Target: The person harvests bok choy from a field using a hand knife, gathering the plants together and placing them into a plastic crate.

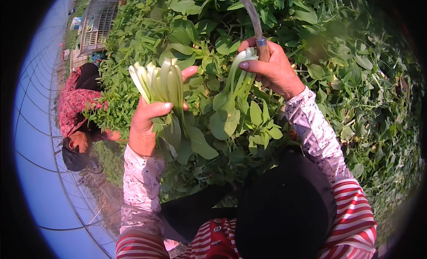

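My left hand [150, 117] grips a bunch of leafy greens [165, 80], pale cut stems upward and broad leaves hanging below the fist. In my right hand [275, 67] is the wooden handle of a sickle [255, 20], its curved metal blade pointing up and away. That same hand pinches a smaller bunch of greens [238, 75] between thumb and fingers, with its leaves drooping. The two bunches are apart, held above the growing leafy plants [206, 65].
Dense greens [353, 92] spread to the right. At left a person in a red patterned top [78, 98] bends over the plants. Plastic crates [95, 25] stand at the upper left. Curved hoops of a greenhouse frame [63, 182] line the left edge.
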